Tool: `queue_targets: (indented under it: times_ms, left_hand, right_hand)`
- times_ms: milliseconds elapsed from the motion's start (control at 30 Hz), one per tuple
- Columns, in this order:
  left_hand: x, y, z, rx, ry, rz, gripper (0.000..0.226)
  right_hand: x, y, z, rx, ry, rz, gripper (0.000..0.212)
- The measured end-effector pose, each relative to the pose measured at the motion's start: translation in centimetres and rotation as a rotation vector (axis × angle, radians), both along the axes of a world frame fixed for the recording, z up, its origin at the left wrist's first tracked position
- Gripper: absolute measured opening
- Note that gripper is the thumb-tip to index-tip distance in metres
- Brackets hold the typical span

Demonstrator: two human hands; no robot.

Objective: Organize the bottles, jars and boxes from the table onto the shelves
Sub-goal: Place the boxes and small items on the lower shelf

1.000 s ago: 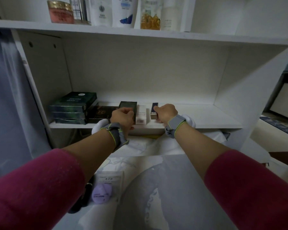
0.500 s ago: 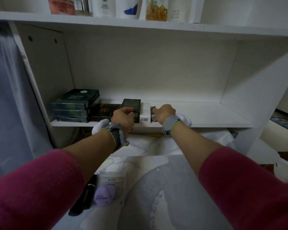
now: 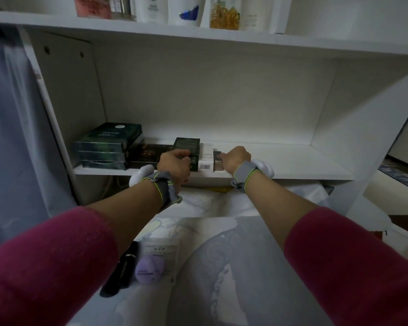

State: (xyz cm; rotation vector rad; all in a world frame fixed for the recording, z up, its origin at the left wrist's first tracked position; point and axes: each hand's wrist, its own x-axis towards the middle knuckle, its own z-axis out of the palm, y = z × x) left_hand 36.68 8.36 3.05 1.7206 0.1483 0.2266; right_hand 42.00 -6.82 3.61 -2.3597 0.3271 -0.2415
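Closing ranks on the lower shelf [image 3: 292,166], is that the shot? (Desk)

Yes. A second ago the slim brown box [image 3: 218,161] stood apart from the white box [image 3: 206,158], with a gap between them. Now it touches the white box, which in turn touches the green box [image 3: 188,147]. All three stand upright in a row at the shelf's front edge. (Photographer)

And the hands? (Desk)

The left hand [image 3: 174,164] has its fingers curled on the front of the green box, steadying it. The right hand [image 3: 236,158] is curled round the slim brown box, which it has slid leftward. Its fingertips are hidden behind the knuckles. Neither hand has let go. (Photographer)

What does that mean for the job? (Desk)

This placement looks all but finished, with only the release left. The row sits to the right of a stack of flat boxes [image 3: 106,147], and bottles [image 3: 181,8] line the upper shelf [image 3: 316,42]. On the table [image 3: 257,267] below the arms, though, a purple packet [image 3: 151,267] and a black tube [image 3: 123,269] lie side by side. I judge the tidying well along but not done. (Photographer)

Any risk? (Desk)

The boxes stand near the edge, so a careless withdrawal could tip the slim one forward. (Photographer)
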Motion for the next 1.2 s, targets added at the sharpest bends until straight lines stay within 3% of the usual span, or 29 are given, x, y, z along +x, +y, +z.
queue_targets:
  times_ms: [367, 567, 767, 900, 1200]
  left_hand:
    - [-4.9, 1.3, 2.1, 0.03, 0.016, 0.04, 0.015]
    - [-8.3, 2.5, 2.1, 0.069, 0.03, 0.043, 0.012]
    - [-11.8, 4.1, 1.5, 0.083, 0.159, -0.022, 0.011]
    - [-13.9, 5.0, 1.0, 0.185, 0.236, -0.085, 0.014]
    - [-17.3, 7.4, -1.0, 0.378, 0.37, -0.022, 0.014]
  right_hand:
    - [-4.2, 0.8, 1.7, 0.021, 0.017, 0.021, 0.038]
    - [-8.3, 2.4, 2.3, -0.01, 0.072, 0.129, 0.029]
    - [-11.9, 4.3, 1.0, -0.057, 0.148, 0.303, 0.019]
    - [-14.6, 5.2, 0.1, 0.001, 0.213, 0.376, 0.015]
    - [-18.2, 6.7, -3.6, 0.113, 0.325, 0.384, 0.031]
